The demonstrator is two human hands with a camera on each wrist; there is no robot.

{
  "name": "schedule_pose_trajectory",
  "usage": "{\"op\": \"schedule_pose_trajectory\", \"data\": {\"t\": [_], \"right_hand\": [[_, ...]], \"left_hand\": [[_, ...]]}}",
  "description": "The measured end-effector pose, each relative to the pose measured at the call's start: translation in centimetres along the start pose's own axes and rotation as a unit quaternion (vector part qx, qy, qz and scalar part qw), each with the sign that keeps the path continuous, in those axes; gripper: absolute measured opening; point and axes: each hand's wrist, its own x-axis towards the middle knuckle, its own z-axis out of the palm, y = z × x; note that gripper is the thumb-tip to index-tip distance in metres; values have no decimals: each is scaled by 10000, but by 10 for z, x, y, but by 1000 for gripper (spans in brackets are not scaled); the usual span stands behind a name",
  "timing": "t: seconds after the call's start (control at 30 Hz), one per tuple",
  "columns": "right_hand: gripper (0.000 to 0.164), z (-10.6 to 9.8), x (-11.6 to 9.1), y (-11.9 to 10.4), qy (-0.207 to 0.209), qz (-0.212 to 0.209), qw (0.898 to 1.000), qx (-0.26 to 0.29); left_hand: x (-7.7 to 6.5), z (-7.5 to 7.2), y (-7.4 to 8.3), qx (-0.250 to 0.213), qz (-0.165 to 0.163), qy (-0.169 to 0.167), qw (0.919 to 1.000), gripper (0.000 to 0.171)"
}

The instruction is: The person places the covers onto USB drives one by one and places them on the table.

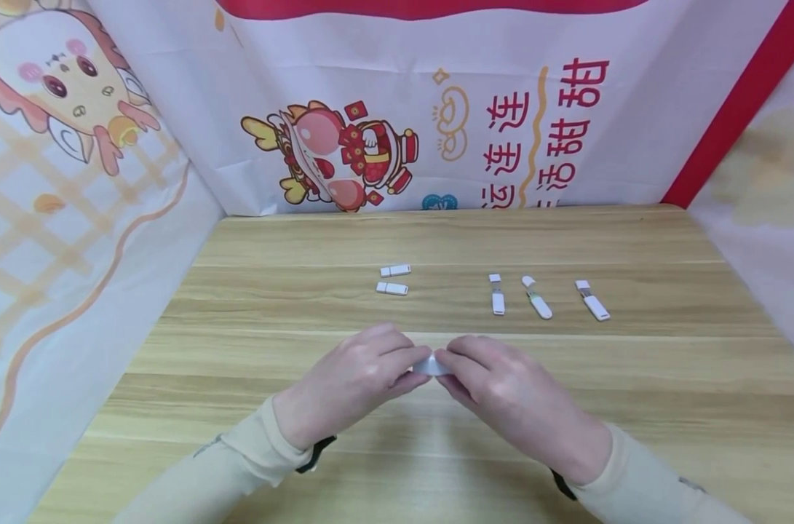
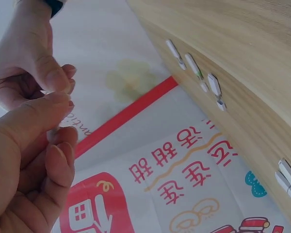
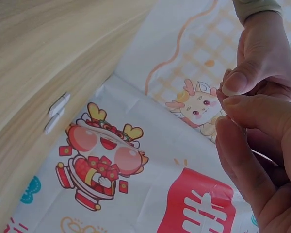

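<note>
Above the middle of the table, both hands meet at a small white USB stick [image 1: 431, 366]. My left hand [image 1: 364, 371] pinches one end between thumb and fingers, and my right hand [image 1: 511, 389] pinches the other end. Fingers cover most of the stick, so whether its cap is on cannot be seen. In both wrist views the thumbs and fingertips nearly touch and hide it almost wholly.
Two capped white USB sticks [image 1: 393, 289] lie beyond the left hand. Farther right lie three more with caps off: one straight [image 1: 498, 302], one rounded [image 1: 541, 306], one slanted [image 1: 596, 308]. Printed cloth [image 1: 370, 58] walls the wooden table [image 1: 272, 255] at back and sides.
</note>
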Motion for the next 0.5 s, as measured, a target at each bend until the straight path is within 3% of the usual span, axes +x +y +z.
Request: {"op": "schedule_pose_trajectory", "data": {"t": [0.23,0.5], "right_hand": [[26,-2,1,1,67,-24,10000,60],[14,-4,-2,2,140,-225,9995,140]], "left_hand": [[-1,3,-1,-19,193,312,9993,28],[0,0,1,-160,353,231,9990,30]]}}
